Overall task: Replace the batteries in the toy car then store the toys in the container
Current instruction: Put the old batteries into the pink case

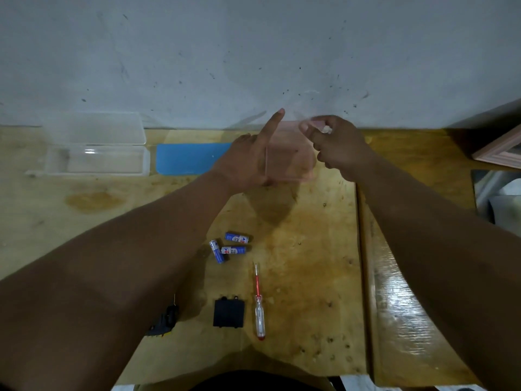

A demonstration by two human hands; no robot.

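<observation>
I hold a small translucent pink box (290,162) above the back of the wooden table (310,249). My left hand (242,162) grips its left side, index finger pointing straight up. My right hand (338,145) pinches the box's top right edge with curled fingers. Nearer to me, three blue batteries (231,246) lie loose on the table. Closer still are a red and clear screwdriver (258,303) and a black battery cover (228,313). A dark toy part (166,320) peeks out from under my left forearm, mostly hidden.
A clear plastic container (95,162) sits at the back left with its clear lid (95,128) leaning on the wall behind it. A blue lid (191,158) lies beside it. A second, glossy table (408,320) adjoins on the right, with a pink frame (499,153) at its far end.
</observation>
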